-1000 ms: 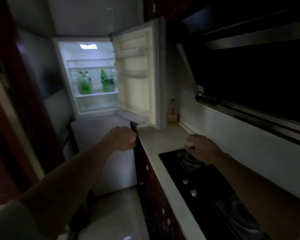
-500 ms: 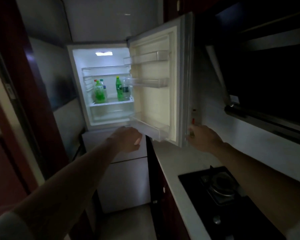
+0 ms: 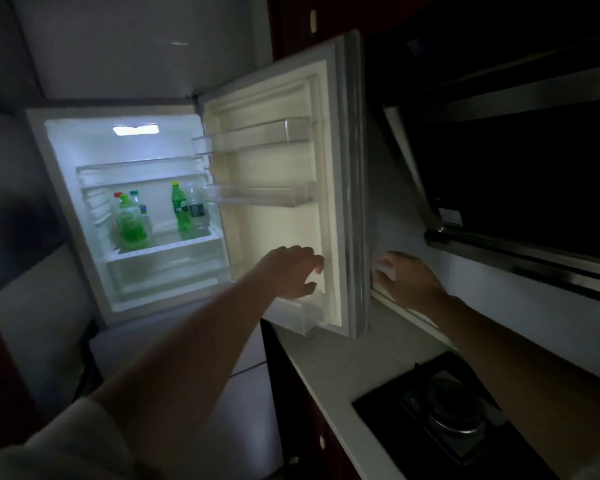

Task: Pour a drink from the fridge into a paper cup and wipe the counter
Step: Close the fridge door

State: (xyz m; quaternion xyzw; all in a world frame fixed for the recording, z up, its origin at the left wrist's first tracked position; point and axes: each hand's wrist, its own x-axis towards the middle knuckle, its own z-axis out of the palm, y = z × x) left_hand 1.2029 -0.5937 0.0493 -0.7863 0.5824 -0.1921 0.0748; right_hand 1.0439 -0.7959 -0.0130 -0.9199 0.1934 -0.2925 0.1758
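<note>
White light from the fridge shows the left fingers (image 3: 313,268) loosely spread and bent, holding nothing. The left hand (image 3: 288,271) hangs in front of the lower inside of the open fridge door (image 3: 281,220), close to its bottom bin; I cannot tell whether it touches. The right hand (image 3: 413,280) sits just past the door's outer edge, and its fingers curl over a small white thing (image 3: 384,271). It may be the paper cup or a cloth, but the dimness hides which.

The drinks stand well apart from both hands, upright on the lit shelf (image 3: 167,245) inside the fridge (image 3: 66,174). A fat green bottle (image 3: 132,223) is at the left with two capped bottles behind it. A slim green bottle (image 3: 180,207) is further right, just beside a clear bottle (image 3: 196,207). The pale counter (image 3: 326,375) runs below the door, with a black hob (image 3: 440,414) near its front.

By my reading, this is the fetching step: the door is open and no drink has been taken yet. The next move calls for the free left hand to swing left, past the door shelves and into the compartment. It should close round one bottle's body without knocking its neighbours, then lift the bottle clear of the shelf lip.
</note>
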